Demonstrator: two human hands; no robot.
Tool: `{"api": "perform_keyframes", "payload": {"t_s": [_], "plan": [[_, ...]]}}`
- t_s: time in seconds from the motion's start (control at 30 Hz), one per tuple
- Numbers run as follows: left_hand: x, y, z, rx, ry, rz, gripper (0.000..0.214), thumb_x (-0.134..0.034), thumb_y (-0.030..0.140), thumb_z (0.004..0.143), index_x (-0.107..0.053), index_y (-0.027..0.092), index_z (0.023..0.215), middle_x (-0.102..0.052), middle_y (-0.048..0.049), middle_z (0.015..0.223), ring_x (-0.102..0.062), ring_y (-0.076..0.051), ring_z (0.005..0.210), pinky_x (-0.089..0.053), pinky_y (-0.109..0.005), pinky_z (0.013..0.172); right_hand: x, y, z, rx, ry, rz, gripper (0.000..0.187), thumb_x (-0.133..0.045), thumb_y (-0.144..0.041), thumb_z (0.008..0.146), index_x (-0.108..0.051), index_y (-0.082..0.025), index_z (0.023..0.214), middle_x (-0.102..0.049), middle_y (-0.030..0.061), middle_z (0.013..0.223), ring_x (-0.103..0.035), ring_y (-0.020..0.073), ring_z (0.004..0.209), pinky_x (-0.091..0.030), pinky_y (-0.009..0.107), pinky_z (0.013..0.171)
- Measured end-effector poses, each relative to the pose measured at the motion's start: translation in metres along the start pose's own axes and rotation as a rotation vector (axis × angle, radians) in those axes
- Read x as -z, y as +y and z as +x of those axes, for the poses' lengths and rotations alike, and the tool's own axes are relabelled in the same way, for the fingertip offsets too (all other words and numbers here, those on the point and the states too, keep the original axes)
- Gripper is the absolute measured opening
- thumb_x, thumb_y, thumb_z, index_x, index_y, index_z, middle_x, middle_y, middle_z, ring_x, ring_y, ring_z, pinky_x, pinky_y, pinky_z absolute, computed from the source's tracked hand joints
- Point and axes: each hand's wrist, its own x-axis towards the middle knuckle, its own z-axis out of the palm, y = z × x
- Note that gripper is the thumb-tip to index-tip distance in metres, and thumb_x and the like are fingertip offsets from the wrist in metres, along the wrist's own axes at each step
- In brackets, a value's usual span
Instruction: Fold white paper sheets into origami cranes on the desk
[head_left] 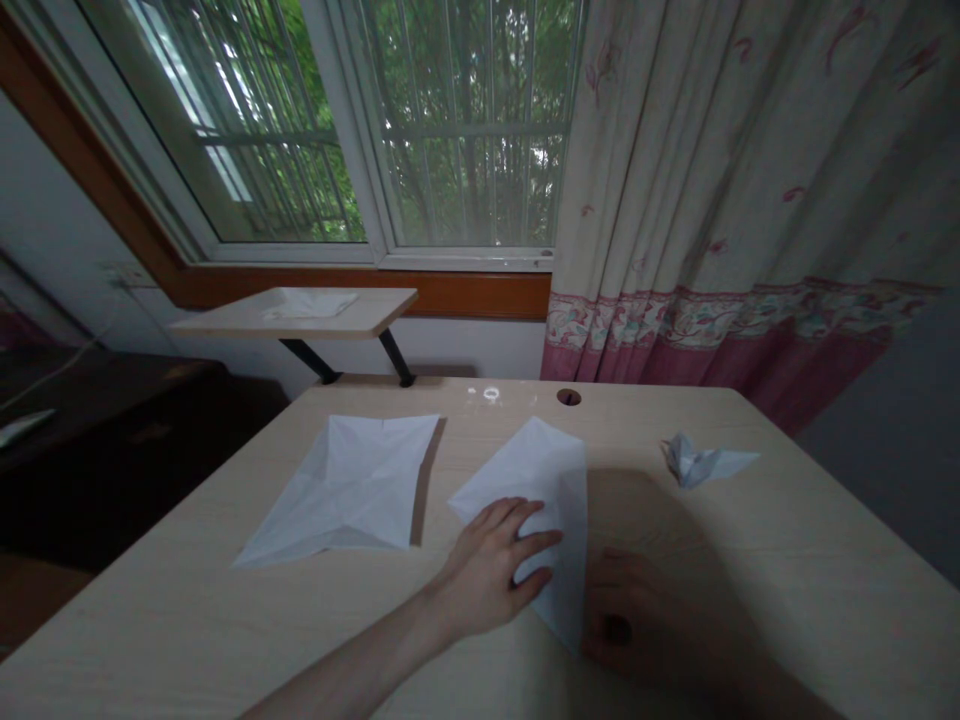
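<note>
A folded sheet of white paper (551,470) lies on the desk in front of me, its right side a straight edge. My left hand (491,565) rests on it from the left, palm down and fingers spread, pressing it to the desk. In deep shadow, my right hand (637,610) is at the lower right edge of this paper. Its fingers are curled round, with thumb and fingertips meeting at the edge; the darkness hides the exact grip. Left of my hands lies a larger creased white sheet (367,480). A small folded paper bird (701,462) sits on the right.
The pale wooden desk (360,630) has a round cable hole (569,397) near its back edge. Behind it on the left, a small raised shelf (360,320) carries crumpled white paper (311,303). A barred window (465,130) and a patterned curtain (675,200) are beyond.
</note>
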Motion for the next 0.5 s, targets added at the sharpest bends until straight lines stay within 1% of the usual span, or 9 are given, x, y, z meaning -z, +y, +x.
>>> {"api": "perform_keyframes", "payload": {"t_s": [0.03,0.1,0.2,0.27,0.33,0.43,0.5], "plan": [[0.000,0.000,0.000,0.002,-0.002,-0.001,0.043,-0.067,0.030,0.089,-0.060,0.032,0.132,-0.052,-0.0067,0.145,-0.050,-0.032,0.130,-0.042,-0.053,0.108,0.000,0.000,0.000,-0.010,0.001,0.065,0.015,-0.066,-0.018,0.079,-0.059,-0.025,0.068,-0.068,-0.0056,0.071,-0.065,0.0134,0.073,-0.048,0.024,0.074],[0.001,0.000,0.000,0.002,-0.004,-0.004,0.043,-0.066,0.030,0.090,-0.060,0.032,0.132,-0.052,-0.0064,0.145,-0.050,-0.031,0.130,-0.042,-0.053,0.108,0.002,0.000,0.000,-0.011,-0.037,0.188,0.015,-0.063,-0.021,0.084,-0.059,-0.024,0.070,-0.068,-0.0031,0.074,-0.064,0.0153,0.075,-0.048,0.027,0.075],[0.000,-0.001,0.000,0.004,-0.008,-0.004,0.043,-0.067,0.031,0.090,-0.060,0.032,0.132,-0.051,-0.0064,0.146,-0.049,-0.032,0.131,-0.042,-0.053,0.108,0.004,0.002,0.000,-0.014,0.023,0.238,0.020,-0.053,-0.026,0.093,-0.060,-0.024,0.075,-0.068,-0.0006,0.078,-0.064,0.0167,0.076,-0.049,0.029,0.075],[0.000,-0.001,0.001,0.004,-0.016,0.000,0.044,-0.067,0.029,0.090,-0.059,0.032,0.133,-0.050,-0.0068,0.146,-0.048,-0.032,0.132,-0.041,-0.053,0.109,0.005,0.005,0.000,0.002,0.087,0.206,0.022,-0.046,-0.025,0.096,-0.061,-0.024,0.080,-0.069,0.0010,0.081,-0.064,0.0172,0.078,-0.049,0.031,0.079],[0.001,-0.001,0.001,-0.008,-0.030,0.002,0.044,-0.064,0.027,0.091,-0.058,0.031,0.135,-0.050,-0.0073,0.147,-0.047,-0.032,0.132,-0.039,-0.054,0.110,0.005,0.009,0.000,0.017,0.144,0.117,0.024,-0.044,-0.022,0.098,-0.062,-0.022,0.083,-0.067,0.0011,0.078,-0.063,0.0169,0.075,-0.049,0.033,0.081],[0.002,-0.001,0.000,-0.054,-0.031,-0.009,0.042,-0.058,0.021,0.094,-0.057,0.030,0.136,-0.051,-0.0071,0.145,-0.048,-0.030,0.130,-0.039,-0.052,0.110,0.004,0.016,0.001,0.046,0.224,-0.033,0.026,-0.043,-0.020,0.099,-0.063,-0.021,0.082,-0.064,0.0012,0.073,-0.060,0.0171,0.070,-0.048,0.034,0.076],[0.003,-0.001,0.000,-0.086,-0.015,-0.027,0.040,-0.055,0.017,0.095,-0.059,0.030,0.133,-0.053,-0.0058,0.143,-0.050,-0.028,0.127,-0.041,-0.048,0.108,0.003,0.020,0.001,0.060,0.254,-0.087,0.026,-0.043,-0.019,0.100,-0.063,-0.021,0.084,-0.065,0.0022,0.075,-0.060,0.0177,0.071,-0.048,0.033,0.074]]}}
